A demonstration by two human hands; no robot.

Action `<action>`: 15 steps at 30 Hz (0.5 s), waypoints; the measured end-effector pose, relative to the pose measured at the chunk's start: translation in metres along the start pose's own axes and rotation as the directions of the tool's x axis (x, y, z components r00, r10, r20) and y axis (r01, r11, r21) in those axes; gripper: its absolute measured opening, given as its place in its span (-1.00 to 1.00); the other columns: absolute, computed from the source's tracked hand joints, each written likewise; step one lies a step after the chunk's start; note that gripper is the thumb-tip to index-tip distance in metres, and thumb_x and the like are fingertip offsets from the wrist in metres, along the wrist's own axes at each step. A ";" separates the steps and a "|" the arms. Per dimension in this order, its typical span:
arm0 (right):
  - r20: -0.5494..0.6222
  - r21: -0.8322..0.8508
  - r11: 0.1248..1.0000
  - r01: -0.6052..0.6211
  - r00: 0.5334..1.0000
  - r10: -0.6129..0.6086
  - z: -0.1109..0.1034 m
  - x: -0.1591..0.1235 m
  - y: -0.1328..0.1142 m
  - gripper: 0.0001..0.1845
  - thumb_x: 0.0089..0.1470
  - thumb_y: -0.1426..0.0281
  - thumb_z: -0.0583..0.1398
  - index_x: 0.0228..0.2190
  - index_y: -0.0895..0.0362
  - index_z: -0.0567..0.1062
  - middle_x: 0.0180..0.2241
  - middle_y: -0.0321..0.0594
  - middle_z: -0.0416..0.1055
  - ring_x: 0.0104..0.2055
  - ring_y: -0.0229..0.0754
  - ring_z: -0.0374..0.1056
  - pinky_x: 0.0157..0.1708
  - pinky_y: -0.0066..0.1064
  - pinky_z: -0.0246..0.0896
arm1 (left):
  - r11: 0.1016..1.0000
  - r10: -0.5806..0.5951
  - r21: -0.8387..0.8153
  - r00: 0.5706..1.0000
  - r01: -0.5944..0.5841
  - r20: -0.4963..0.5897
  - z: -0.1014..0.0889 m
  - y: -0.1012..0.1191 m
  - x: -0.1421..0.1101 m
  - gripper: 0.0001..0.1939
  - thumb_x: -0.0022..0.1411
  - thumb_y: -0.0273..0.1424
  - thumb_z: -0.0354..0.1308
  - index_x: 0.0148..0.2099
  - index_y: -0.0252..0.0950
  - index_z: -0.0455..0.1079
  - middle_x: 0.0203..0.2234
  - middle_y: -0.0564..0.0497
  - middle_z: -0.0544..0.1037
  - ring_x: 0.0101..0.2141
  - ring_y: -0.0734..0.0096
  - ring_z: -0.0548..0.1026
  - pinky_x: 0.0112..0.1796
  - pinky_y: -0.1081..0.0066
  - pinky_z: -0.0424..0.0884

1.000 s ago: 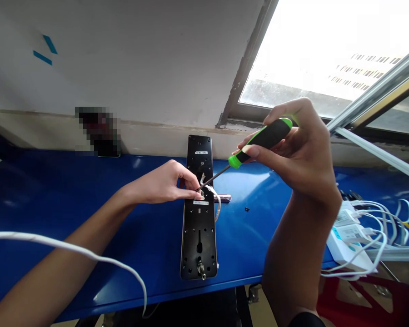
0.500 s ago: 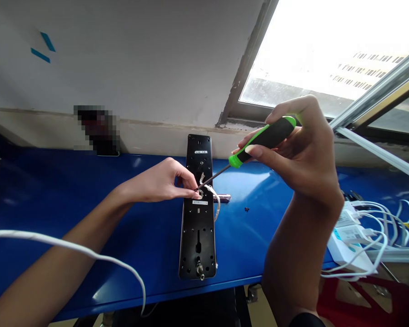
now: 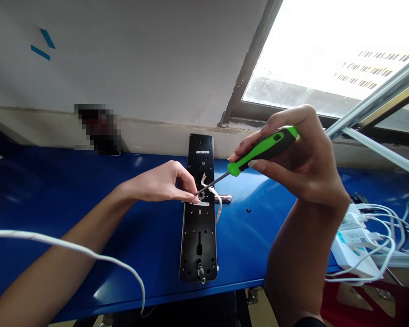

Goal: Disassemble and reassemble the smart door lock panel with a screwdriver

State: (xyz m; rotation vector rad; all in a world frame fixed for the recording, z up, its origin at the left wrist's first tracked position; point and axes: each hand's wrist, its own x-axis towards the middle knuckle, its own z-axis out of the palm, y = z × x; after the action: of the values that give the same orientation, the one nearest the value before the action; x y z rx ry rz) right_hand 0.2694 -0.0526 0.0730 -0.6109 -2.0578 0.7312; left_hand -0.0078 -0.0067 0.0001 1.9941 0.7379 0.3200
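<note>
My right hand (image 3: 305, 170) grips the green and black handle of a screwdriver (image 3: 264, 152), its shaft slanting down to the left. The tip reaches my left hand (image 3: 163, 182), where thumb and fingers are pinched together over a long black metal plate (image 3: 191, 227). What the pinch holds is too small and hidden to tell. Holes, white labels and a metal post (image 3: 201, 271) show on the plate. A white wrapped cable (image 3: 219, 209) comes out of its middle and curls over the right edge. Several tiny black screws (image 3: 248, 210) lie to the right.
A shiny purplish bar (image 3: 226, 199) sticks out beside the plate on the blue table (image 3: 150, 254). At right are a white power strip (image 3: 352, 261) with plugs and cables and a metal frame bar (image 3: 378, 95). A white cable (image 3: 85, 250) crosses my left forearm.
The screwdriver handle has turned in my right hand, showing more green, and sits slightly lower. The tip still meets my left fingers, which now cover part of the plate's middle label.
</note>
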 end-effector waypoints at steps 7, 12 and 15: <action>0.051 0.056 0.998 0.023 0.998 -0.026 -0.002 -0.005 -0.002 -0.47 0.08 0.60 0.33 -0.01 -0.11 0.37 -0.07 -0.22 0.59 -0.03 0.05 0.59 -0.08 0.05 0.65 | 0.998 0.015 -0.062 0.999 -0.013 0.037 0.000 -0.001 0.000 -0.84 0.22 -0.29 0.39 -0.22 -0.27 0.69 -0.33 -0.02 0.73 -0.32 0.38 0.63 -0.33 0.50 0.45; -0.021 0.009 0.999 0.034 0.999 -0.033 0.001 0.001 0.005 -0.49 0.08 0.58 0.37 -0.02 -0.02 0.36 -0.18 -0.25 0.60 -0.11 -0.03 0.61 -0.15 -0.08 0.67 | 0.999 0.003 0.044 0.998 -0.001 -0.064 0.005 0.003 0.002 -0.82 0.20 -0.26 0.40 -0.26 -0.27 0.70 -0.41 0.00 0.70 -0.39 0.41 0.58 -0.38 0.48 0.39; -0.127 -0.059 0.998 0.013 0.992 -0.021 0.006 0.006 0.010 -0.53 0.06 0.51 0.42 -0.07 -0.01 0.38 -0.22 -0.32 0.56 -0.16 -0.10 0.62 -0.19 -0.19 0.67 | 0.995 0.012 0.100 0.991 0.002 -0.133 0.008 0.005 0.003 -0.83 0.20 -0.28 0.40 -0.30 -0.28 0.70 -0.47 0.02 0.67 -0.44 0.44 0.53 -0.43 0.47 0.33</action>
State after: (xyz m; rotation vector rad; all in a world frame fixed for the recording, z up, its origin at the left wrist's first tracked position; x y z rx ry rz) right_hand 0.2632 -0.0433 0.0664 -0.6556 -1.9691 0.6081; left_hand 0.0005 -0.0123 0.0004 2.0842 0.8476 0.4299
